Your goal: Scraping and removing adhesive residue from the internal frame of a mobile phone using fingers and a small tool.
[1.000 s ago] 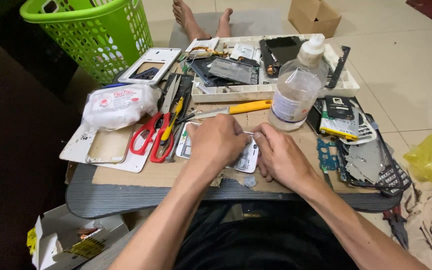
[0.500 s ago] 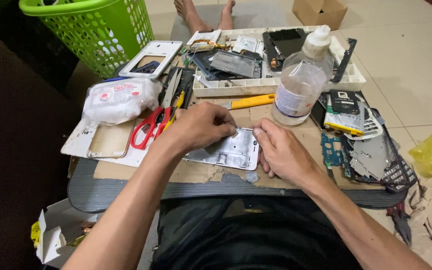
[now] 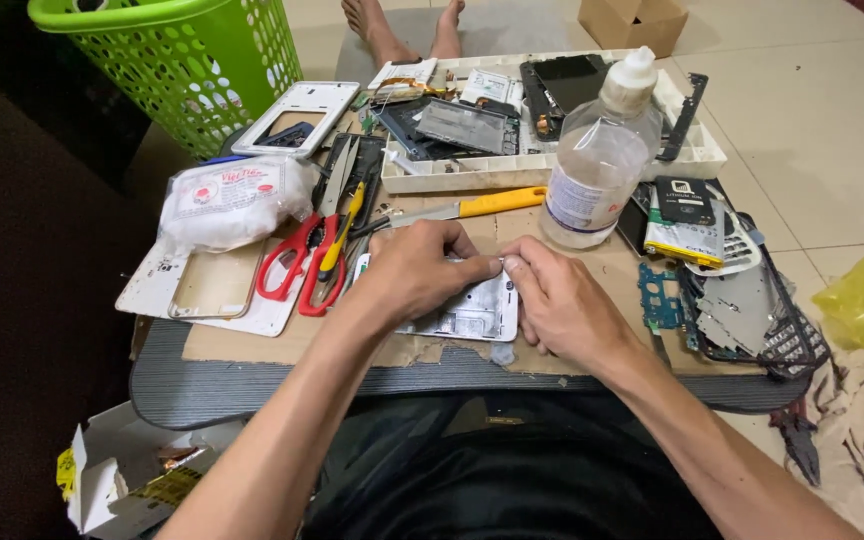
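The head view looks down on a cluttered counter [image 3: 252, 385] covered with cardboard. At frame centre lies a silver phone frame [image 3: 467, 312], flat on the cardboard. The left hand [image 3: 414, 272] rests on its left part, fingers curled and pressed onto the upper edge. The right hand [image 3: 562, 300] touches its right edge, thumb and forefinger pinched together at the top right corner, meeting the left fingertips. Just left lie red scissors [image 3: 292, 270]; above, a yellow-handled knife [image 3: 477, 207] and a clear plastic bottle [image 3: 602, 160].
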